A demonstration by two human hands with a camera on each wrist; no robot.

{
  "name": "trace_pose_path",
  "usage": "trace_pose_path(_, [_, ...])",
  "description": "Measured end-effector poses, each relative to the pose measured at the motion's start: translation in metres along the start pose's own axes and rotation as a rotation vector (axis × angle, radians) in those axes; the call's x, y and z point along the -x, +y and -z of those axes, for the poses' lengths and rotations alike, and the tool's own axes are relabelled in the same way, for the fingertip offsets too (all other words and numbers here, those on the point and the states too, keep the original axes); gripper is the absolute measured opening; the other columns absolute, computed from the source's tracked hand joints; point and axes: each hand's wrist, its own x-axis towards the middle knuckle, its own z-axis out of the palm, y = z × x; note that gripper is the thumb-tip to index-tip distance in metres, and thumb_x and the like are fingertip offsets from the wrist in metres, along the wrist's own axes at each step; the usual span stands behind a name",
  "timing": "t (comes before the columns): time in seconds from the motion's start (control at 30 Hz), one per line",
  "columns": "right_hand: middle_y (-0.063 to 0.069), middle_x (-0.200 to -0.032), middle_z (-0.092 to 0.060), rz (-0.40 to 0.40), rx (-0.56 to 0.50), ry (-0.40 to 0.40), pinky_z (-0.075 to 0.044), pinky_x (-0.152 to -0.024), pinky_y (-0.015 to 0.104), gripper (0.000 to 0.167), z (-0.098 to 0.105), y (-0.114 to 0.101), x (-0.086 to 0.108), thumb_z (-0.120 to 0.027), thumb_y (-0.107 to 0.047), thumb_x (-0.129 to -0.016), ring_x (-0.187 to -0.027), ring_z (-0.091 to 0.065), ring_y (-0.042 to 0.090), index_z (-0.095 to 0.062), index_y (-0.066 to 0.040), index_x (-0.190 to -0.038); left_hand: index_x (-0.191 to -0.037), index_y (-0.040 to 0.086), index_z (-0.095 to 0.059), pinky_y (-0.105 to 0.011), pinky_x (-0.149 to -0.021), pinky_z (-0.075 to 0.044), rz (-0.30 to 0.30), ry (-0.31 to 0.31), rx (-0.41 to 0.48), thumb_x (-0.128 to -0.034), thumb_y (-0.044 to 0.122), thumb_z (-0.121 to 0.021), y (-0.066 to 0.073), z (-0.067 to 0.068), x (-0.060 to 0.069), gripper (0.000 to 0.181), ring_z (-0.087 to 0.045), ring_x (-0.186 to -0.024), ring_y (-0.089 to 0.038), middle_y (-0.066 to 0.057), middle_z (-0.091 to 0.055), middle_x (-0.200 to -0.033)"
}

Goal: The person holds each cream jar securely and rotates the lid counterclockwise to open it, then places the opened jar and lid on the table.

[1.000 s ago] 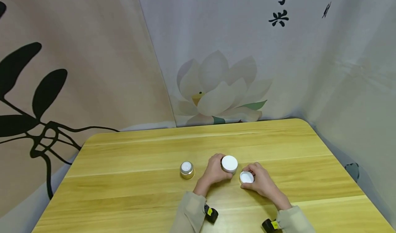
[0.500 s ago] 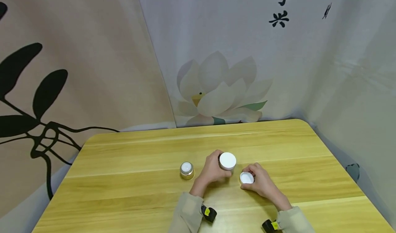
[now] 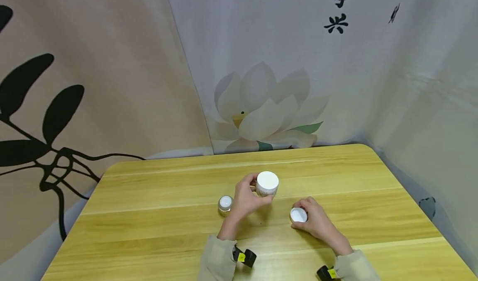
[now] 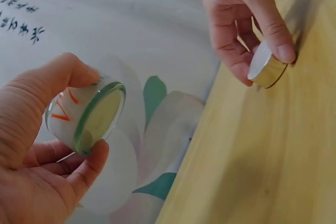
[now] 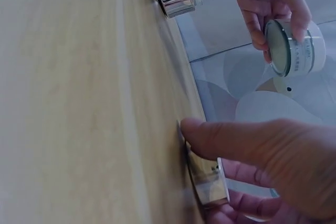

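Gold-sided cap point(image 3: 298, 215) and white-topped jar point(image 3: 267, 183), 1 to each of 2 hands, near each other but apart. Nearest, along the bottom edge: 2 beige sleeves point(image 3: 218, 259), with a black device point(image 3: 249, 257) bearing a yellow label at each wrist. Just beyond: right hand point(image 3: 317, 219), clamped on the cap between thumb and fingers, white inner face upward, seemingly resting on the bench point(image 3: 149, 235). Next, farther left: small gold jar point(image 3: 225, 204), pale-topped, upright on the bench, just beside the left hand point(image 3: 244, 200) and slightly covered by it. Farther on: white-topped jar, held above the bench with thumb and fingers of the left hand clamped round the side, white end up, greenish glass end down. On that side, orange lettering in the left wrist view, darker lettering in the right. Behind the bench: pale hanging fabric point(image 3: 298, 36), printed with 1 large flower point(image 3: 267, 100) in the middle, dark leaves point(image 3: 61, 115) at left, black characters point(image 3: 337, 23) at upper right.
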Motion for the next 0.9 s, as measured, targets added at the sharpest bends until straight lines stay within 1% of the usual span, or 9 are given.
trace_pose_path(0.13, [0.005, -0.090, -0.053, 0.025, 0.037, 0.004, -0.046, -0.070, 0.034, 0.041, 0.001, -0.001, 0.000, -0.087, -0.012, -0.061, -0.078, -0.051, 0.017, -0.063, -0.006, -0.094, -0.110, -0.003, -0.059, -0.026, -0.074, -0.051, -0.014, 0.044, 0.024, -0.0639, 0.011, -0.080, 0.001, 0.006, 0.001, 0.053, -0.057, -0.086, -0.018, -0.009, -0.062, -0.098])
trace_pose_path(0.27, [0.007, -0.097, -0.055, 0.031, 0.056, -0.016, -0.047, -0.072, 0.037, 0.045, 0.004, -0.004, 0.000, -0.087, -0.016, -0.062, -0.083, -0.054, 0.020, -0.064, -0.004, -0.098, -0.111, -0.005, -0.059, -0.031, -0.074, -0.053, -0.018, 0.068, 0.053, -0.0648, 0.011, -0.080, 0.003, 0.010, 0.003, 0.053, -0.058, -0.086, -0.020, -0.011, -0.062, -0.099])
trace_pose_path(0.37, [0.009, -0.102, -0.056, 0.040, 0.054, -0.029, -0.048, -0.075, 0.039, 0.047, 0.008, -0.010, -0.001, -0.085, -0.020, -0.065, -0.089, -0.055, 0.023, -0.064, -0.003, -0.103, -0.111, -0.005, -0.059, -0.034, -0.074, -0.053, -0.010, 0.080, 0.061, -0.0653, 0.011, -0.080, 0.005, 0.014, 0.004, 0.053, -0.058, -0.086, -0.021, -0.012, -0.062, -0.100])
trace_pose_path(0.43, [0.010, -0.103, -0.057, 0.051, 0.030, -0.014, -0.050, -0.077, 0.041, 0.045, 0.009, -0.016, -0.003, -0.083, -0.020, -0.069, -0.092, -0.056, 0.026, -0.064, -0.001, -0.106, -0.111, -0.005, -0.059, -0.036, -0.075, -0.053, -0.011, 0.086, 0.056, -0.0652, 0.011, -0.080, 0.005, 0.015, 0.004, 0.053, -0.058, -0.086, -0.021, -0.013, -0.062, -0.100])
trace_pose_path(0.5, [0.009, -0.101, -0.058, 0.072, -0.006, 0.028, -0.051, -0.075, 0.040, 0.041, 0.011, -0.023, -0.005, -0.080, -0.019, -0.073, -0.091, -0.057, 0.025, -0.064, -0.002, -0.106, -0.111, -0.006, -0.059, -0.037, -0.075, -0.053, -0.011, 0.093, 0.053, -0.0651, 0.011, -0.080, 0.005, 0.017, 0.004, 0.053, -0.058, -0.086, -0.021, -0.013, -0.062, -0.100])
trace_pose_path(0.63, [0.004, -0.095, -0.060, 0.151, -0.101, 0.181, -0.052, -0.068, 0.035, 0.030, 0.014, -0.039, -0.013, -0.076, -0.014, -0.078, -0.084, -0.058, 0.022, -0.064, -0.003, -0.104, -0.110, -0.006, -0.059, -0.038, -0.074, -0.053, -0.019, 0.100, 0.052, -0.0652, 0.010, -0.080, 0.006, 0.018, 0.004, 0.052, -0.058, -0.086, -0.022, -0.014, -0.062, -0.100])
trace_pose_path(0.73, [0.002, -0.094, -0.062, 0.214, -0.179, 0.279, -0.052, -0.066, 0.034, 0.028, 0.015, -0.052, -0.021, -0.074, -0.010, -0.079, -0.082, -0.059, 0.021, -0.065, -0.004, -0.105, -0.111, -0.006, -0.059, -0.034, -0.074, -0.053, -0.022, 0.094, 0.047, -0.0653, 0.010, -0.080, 0.006, 0.018, 0.005, 0.052, -0.058, -0.086, -0.021, -0.013, -0.062, -0.100])
trace_pose_path(0.8, [0.002, -0.095, -0.062, 0.243, -0.221, 0.314, -0.053, -0.067, 0.034, 0.030, 0.015, -0.060, -0.026, -0.074, -0.009, -0.079, -0.084, -0.059, 0.021, -0.064, -0.004, -0.107, -0.111, -0.006, -0.059, -0.031, -0.074, -0.053, -0.019, 0.088, 0.048, -0.0652, 0.010, -0.080, 0.005, 0.018, 0.005, 0.053, -0.058, -0.086, -0.020, -0.013, -0.062, -0.100])
trace_pose_path(0.9, [0.004, -0.098, -0.061, 0.273, -0.257, 0.328, -0.053, -0.068, 0.036, 0.035, 0.015, -0.070, -0.032, -0.074, -0.008, -0.078, -0.087, -0.058, 0.023, -0.064, -0.003, -0.111, -0.111, -0.006, -0.059, -0.028, -0.074, -0.053, -0.016, 0.085, 0.048, -0.0652, 0.009, -0.080, 0.005, 0.018, 0.006, 0.053, -0.058, -0.086, -0.020, -0.013, -0.062, -0.099])
